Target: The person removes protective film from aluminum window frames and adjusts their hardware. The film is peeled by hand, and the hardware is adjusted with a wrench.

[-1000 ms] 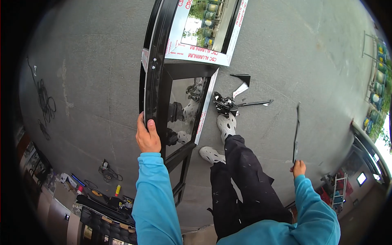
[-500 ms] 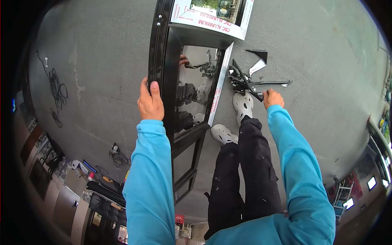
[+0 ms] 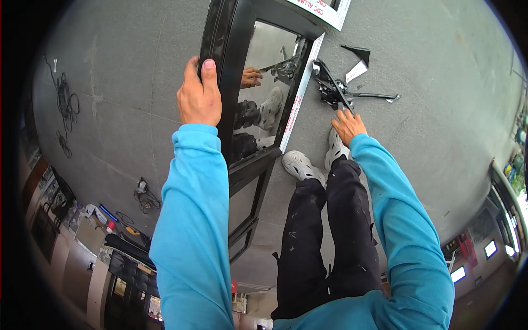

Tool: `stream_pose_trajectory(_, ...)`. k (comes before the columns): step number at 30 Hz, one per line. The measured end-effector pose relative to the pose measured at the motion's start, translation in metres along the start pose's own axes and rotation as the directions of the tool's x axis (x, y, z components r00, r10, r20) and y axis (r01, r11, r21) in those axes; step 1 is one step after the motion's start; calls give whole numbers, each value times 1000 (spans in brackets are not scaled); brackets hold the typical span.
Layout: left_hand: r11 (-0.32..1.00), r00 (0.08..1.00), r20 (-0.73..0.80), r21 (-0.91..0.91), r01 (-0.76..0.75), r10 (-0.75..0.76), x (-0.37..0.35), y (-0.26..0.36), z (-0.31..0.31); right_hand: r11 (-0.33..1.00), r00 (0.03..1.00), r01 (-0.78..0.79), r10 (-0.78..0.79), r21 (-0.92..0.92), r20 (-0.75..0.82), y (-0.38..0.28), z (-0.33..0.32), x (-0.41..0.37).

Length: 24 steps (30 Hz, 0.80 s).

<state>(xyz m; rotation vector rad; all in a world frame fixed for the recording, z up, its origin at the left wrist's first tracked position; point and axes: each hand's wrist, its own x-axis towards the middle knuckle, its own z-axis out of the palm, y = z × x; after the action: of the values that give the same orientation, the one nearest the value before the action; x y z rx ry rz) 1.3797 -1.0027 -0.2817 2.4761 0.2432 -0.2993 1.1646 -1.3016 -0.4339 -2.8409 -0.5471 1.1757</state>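
head view: well left of the left hand a cable [image 3: 65,107] lies coiled on the concrete floor [image 3: 137,82]. the left hand [image 3: 199,98] is clamped on the outer edge of the black door frame [image 3: 235,71], thumb on the near face, steadying it. between the hands sits the mirrored glass pane [image 3: 263,82], with a white printed tape [image 3: 301,93] down its side. the right hand [image 3: 347,126] is spread wide and empty, just short of the black peeled strips [image 3: 333,91] piled on the floor. as i judge it, the left grip should be firm and the lean to the right small, so the frame does not tip.
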Motion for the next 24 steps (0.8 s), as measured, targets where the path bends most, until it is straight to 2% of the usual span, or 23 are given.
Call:
stream_pose_trajectory(1,1000,1000,2,20,-14,14,0,-1,0,989,992,101,-109,-106,-63,1,6,2)
stream_pose_trajectory(2,999,999,5,35,-36,36,1,-1,2,989,992,105,-111,-104,-56,1,11,7)
stream_pose_trajectory(3,996,998,-19,55,-64,65,2,-5,4,997,993,-46,38,69,115,2,15,15)
stream_pose_trajectory(4,997,998,-17,56,-59,60,3,-6,6,952,941,-220,150,212,304,0,18,23)
stream_pose_trajectory(5,997,997,-17,43,-69,69,3,-6,6,953,941,-215,144,213,307,0,2,30)
stream_pose_trajectory(6,996,997,-17,32,-79,79,3,-7,5,862,830,-433,267,264,490,2,-15,37)
stream_pose_trajectory(7,997,997,-14,39,-72,73,2,-6,5,728,666,-633,340,262,664,1,-25,41)
stream_pose_trajectory(8,997,997,-24,42,-69,70,2,-5,5,731,667,-629,333,264,667,-4,-24,38)
stream_pose_trajectory(9,997,997,-36,42,-69,70,2,-3,5,829,813,-493,331,264,479,-10,-23,31)
stream_pose_trajectory(10,997,997,-34,44,-68,69,5,-1,6,907,917,-355,291,227,272,-16,-21,25)
stream_pose_trajectory(11,998,998,-25,30,-64,64,5,0,5,969,980,-172,149,178,135,-21,-12,22)
stream_pose_trajectory(13,998,999,-7,28,-53,54,2,0,5,947,979,-105,46,303,197,-56,10,22)
stream_pose_trajectory(14,998,998,-17,28,-53,54,2,1,5,879,955,-186,56,439,292,-80,14,17)
stream_pose_trajectory(16,997,997,-32,36,-66,67,4,1,6,907,967,-112,5,407,254,-118,33,10)
stream_pose_trajectory(17,995,994,-45,34,-99,100,5,0,6,849,939,-228,63,476,337,-139,50,16)
stream_pose_trajectory(18,991,990,-53,33,-129,131,4,-3,8,711,900,-364,103,601,423,-157,79,24)
stream_pose_trajectory(20,993,993,-27,46,-112,114,2,3,7,389,807,-591,265,707,528,-186,127,44)
stream_pose_trajectory(21,990,992,-30,67,-121,123,3,0,7,386,808,-589,267,710,525,-198,163,57)
stream_pose_trajectory(23,989,990,-48,80,-128,132,3,-4,10,-158,599,-717,357,679,716,-226,216,69)
stream_pose_trajectory(24,989,989,-69,72,-126,131,3,-6,12,-172,594,-720,349,673,725,-235,230,73)
